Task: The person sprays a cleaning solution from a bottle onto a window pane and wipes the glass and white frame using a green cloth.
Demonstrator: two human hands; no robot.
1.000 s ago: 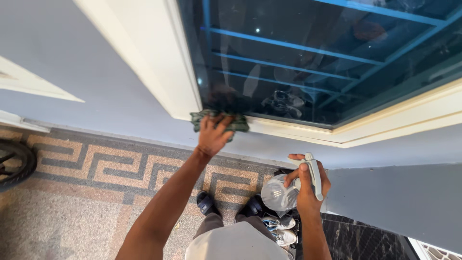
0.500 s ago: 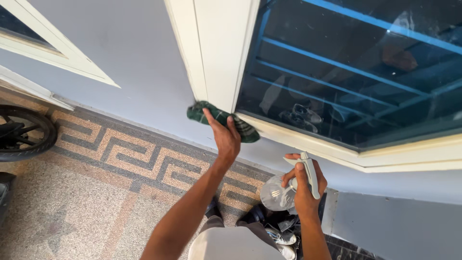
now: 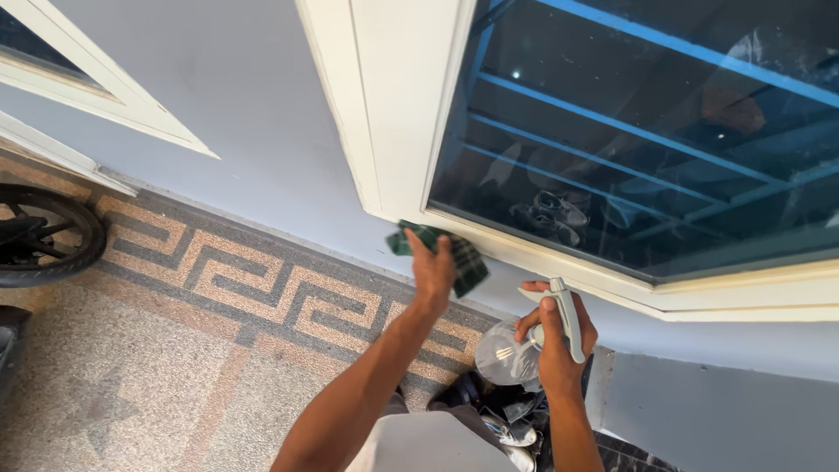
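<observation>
My left hand (image 3: 433,271) presses a dark green checked cloth (image 3: 463,259) against the lower cream frame (image 3: 384,131) of a window, just under the corner of the dark glass pane (image 3: 647,131). My right hand (image 3: 555,336) holds a clear spray bottle (image 3: 507,354) by its grey trigger head (image 3: 568,315), lower and to the right, away from the frame. Blue bars show behind the glass.
A grey-blue wall (image 3: 245,114) runs left of the window. Below lies a speckled floor with a key-pattern border (image 3: 236,280). A black wheel (image 3: 39,236) stands at the left edge. Several shoes (image 3: 507,419) lie by my feet.
My left hand slid the cloth from the frame's bottom-left corner to the right along the lower frame edge. The spray bottle stayed where it was.
</observation>
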